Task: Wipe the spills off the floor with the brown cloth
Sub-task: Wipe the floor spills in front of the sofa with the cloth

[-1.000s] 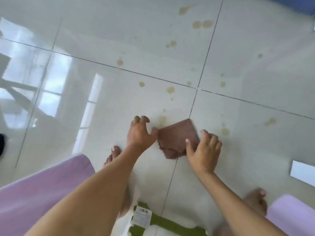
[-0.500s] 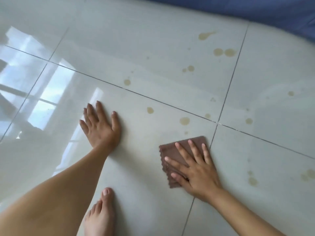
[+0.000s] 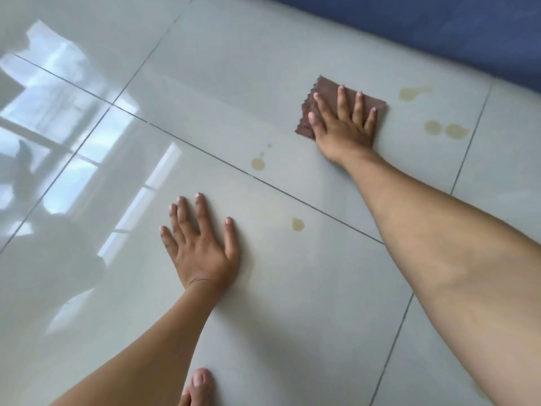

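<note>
- Closest to me is my bare toe (image 3: 201,380), poking in at the bottom edge of the shiny floor (image 3: 292,317).
- A bit further out, my left hand (image 3: 202,247) lies flat on a tile. Its fingers are spread wide and hold nothing. I think it is there to prop me up while I lean forward.
- Just past that hand, to the right, is a small yellow-brown drop (image 3: 298,224). Beyond the dark tile line there is another drop (image 3: 257,164).
- Further away, my right hand (image 3: 345,121) presses down on the brown cloth (image 3: 325,87). The fingers are stretched out flat on top of it, not curled around it.
- The cloth is folded into a small flat square with a wavy edge on the left. It looks soft and thin, and it sits on the far tile.
- I am in the middle of wiping. Plenty of spills are left.
- To the right of the cloth are two round drops (image 3: 445,130) and a long splash (image 3: 411,92). I think my next move is to slide the cloth sideways over them, pushing down hard.
- Farthest away is a blue edge (image 3: 439,27).
</note>
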Available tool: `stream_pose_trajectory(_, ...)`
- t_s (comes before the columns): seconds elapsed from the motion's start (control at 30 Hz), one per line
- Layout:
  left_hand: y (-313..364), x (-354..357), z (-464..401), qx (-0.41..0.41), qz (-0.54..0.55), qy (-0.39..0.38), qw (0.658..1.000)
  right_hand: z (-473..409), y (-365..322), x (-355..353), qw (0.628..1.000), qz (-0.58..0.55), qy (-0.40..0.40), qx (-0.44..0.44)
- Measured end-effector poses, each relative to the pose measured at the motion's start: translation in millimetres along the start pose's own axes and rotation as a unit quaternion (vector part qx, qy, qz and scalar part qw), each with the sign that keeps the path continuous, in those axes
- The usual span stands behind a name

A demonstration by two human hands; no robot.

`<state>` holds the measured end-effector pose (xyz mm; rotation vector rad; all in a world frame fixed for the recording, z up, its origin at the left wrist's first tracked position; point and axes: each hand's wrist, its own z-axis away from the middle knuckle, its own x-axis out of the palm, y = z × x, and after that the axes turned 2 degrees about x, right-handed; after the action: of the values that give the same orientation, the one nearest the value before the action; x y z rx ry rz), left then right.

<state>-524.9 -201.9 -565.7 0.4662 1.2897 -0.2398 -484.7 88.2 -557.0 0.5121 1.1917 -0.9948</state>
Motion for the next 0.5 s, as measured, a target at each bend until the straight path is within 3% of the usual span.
stream_pose_trajectory(0.13, 0.7, -2.9, -1.8, -0.002, 0.002, -0.01, 1.0, 45.6, -47.7, 23.1, 0.977, 0.041, -0.025, -0.207)
stream_pose_trajectory(0.23, -0.3, -4.0, -2.0, -0.004, 0.015, -0.01, 1.0, 117.7, -3.4, 40.9, 0.927, 0.092, -0.051, -0.361)
stream_pose_trajectory(0.3, -0.1, -4.3, -2.0, -0.006, 0.028, -0.01, 1.0, 151.0, 57.3, 41.5, 0.902, 0.128, -0.073, -0.407)
stream_pose_trajectory(0.37, -0.2, -3.4, -1.5, -0.005, 0.026, -0.012, 1.0, 153.5, 115.4, 31.5, 0.914, 0.143, -0.069, -0.374)
stream_pose_trajectory(0.5, 0.5, -2.0, -1.6, -0.002, 0.014, -0.012, 1.0, 99.7, 144.0, 9.0, 0.995, 0.068, 0.019, -0.063)
